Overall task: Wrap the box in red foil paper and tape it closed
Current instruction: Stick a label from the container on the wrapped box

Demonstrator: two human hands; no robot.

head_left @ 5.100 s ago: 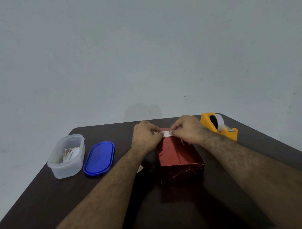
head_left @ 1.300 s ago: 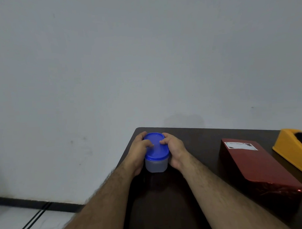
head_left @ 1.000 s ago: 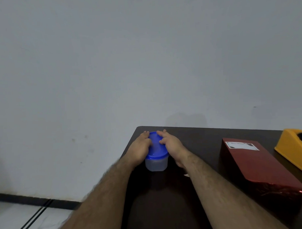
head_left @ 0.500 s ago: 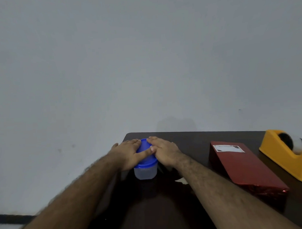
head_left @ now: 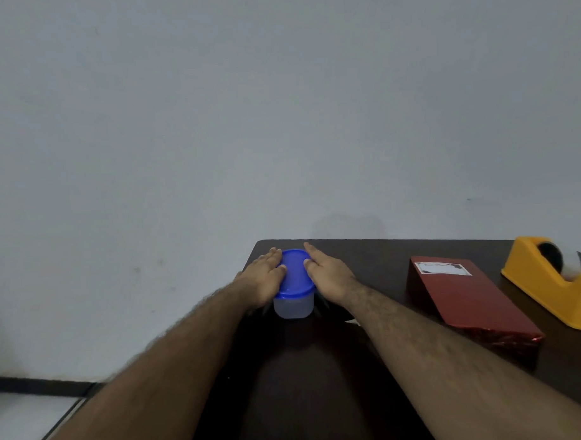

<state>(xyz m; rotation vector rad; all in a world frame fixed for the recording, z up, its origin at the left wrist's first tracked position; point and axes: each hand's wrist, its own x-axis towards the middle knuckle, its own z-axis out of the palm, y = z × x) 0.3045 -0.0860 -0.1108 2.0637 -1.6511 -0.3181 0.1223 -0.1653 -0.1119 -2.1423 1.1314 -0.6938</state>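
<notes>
Pressing blue lid (head_left: 295,276) near table (head_left: 376,259) corner, both hands' fingers (head_left: 273,255) flat

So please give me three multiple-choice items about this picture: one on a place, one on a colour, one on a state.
1. Where does the yellow plastic tape dispenser stand?
A. to the right of the red foil-wrapped box
B. between the two hands
C. on top of the box

2. What colour is the lid of the clear plastic container?
A. green
B. blue
C. white

3. How do the left hand and right hand meet the container?
A. both lift it off the dark table
B. only one touches it
C. both lie flat against the lid's edges, fingers straight

Answers:
1 A: the dispenser stands at the table's far right, beyond the box.
2 B: the lid is bright blue above the clear wall.
3 C: the container stands on the table, with one hand on each side of the lid.
</notes>
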